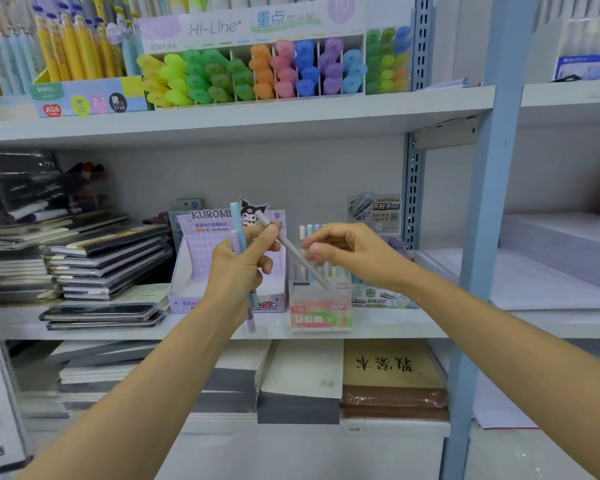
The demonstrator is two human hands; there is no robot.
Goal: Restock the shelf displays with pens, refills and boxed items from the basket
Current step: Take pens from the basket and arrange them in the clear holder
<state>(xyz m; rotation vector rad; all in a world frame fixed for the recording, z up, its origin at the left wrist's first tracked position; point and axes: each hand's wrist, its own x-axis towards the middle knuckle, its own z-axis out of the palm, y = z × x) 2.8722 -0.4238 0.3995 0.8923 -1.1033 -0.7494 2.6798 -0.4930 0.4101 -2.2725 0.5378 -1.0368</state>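
Observation:
My left hand [243, 261] holds a small bunch of pastel pens [238, 233], blue and lilac, upright in front of the middle shelf. A slim grey pen [297, 254] slants from my left fingertips down to the right, and my right hand [340, 252] pinches its middle. Behind the hands stands the lilac Kuromi display box [201, 244]. Just right of it is a pink and green Fruit Soda display box [321, 311] with several pastel pens standing in it. The basket is out of sight.
Stacked notebooks [94, 261] fill the shelf's left side. A refill display [374, 216] stands at the right by the blue upright post [482, 237]. Highlighters [257, 71] fill the upper shelf; paper pads [392, 375] lie on the lower one.

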